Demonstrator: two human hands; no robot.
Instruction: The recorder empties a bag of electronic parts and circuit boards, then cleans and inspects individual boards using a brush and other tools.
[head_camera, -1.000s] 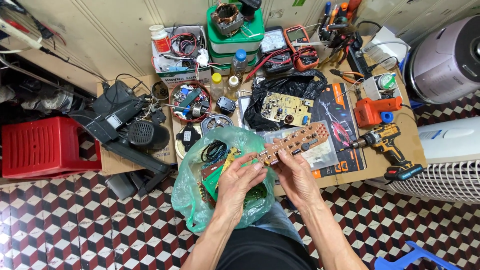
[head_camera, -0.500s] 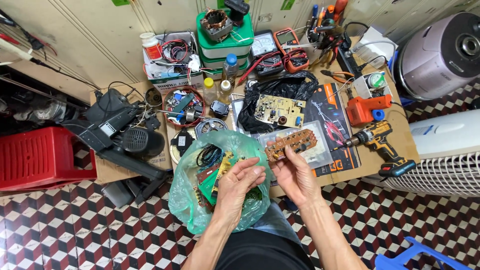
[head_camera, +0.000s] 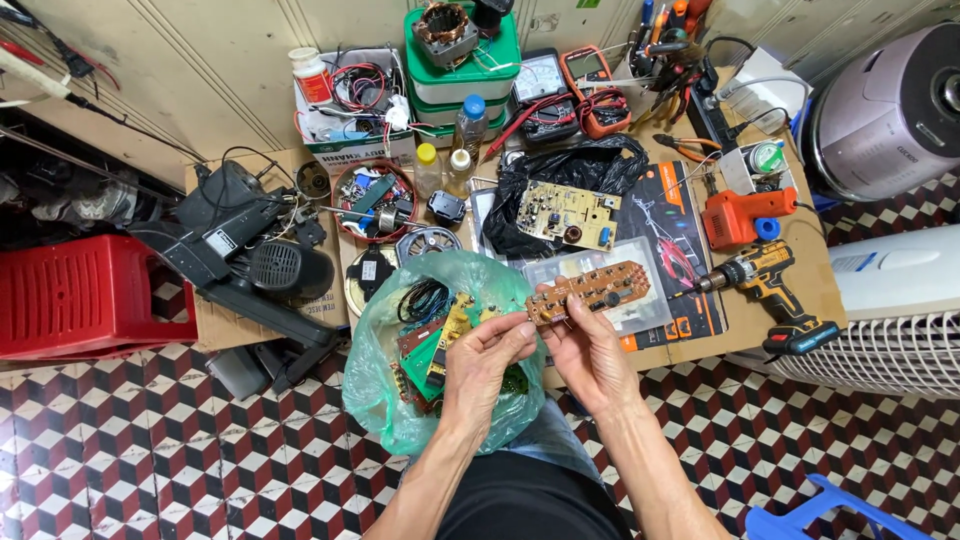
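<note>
Two hands pinch one long brown circuit board (head_camera: 590, 292) above the green plastic bag (head_camera: 400, 400) of boards: left hand (head_camera: 485, 352) at its near end, right hand (head_camera: 580, 345) under the middle. Best hold by the edges, level, clear of the cluttered table (head_camera: 700, 345).

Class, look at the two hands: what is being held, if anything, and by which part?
Both hands hold one long brown circuit board by its near left end: the left hand pinches that end, the right hand supports it from beneath.
</note>
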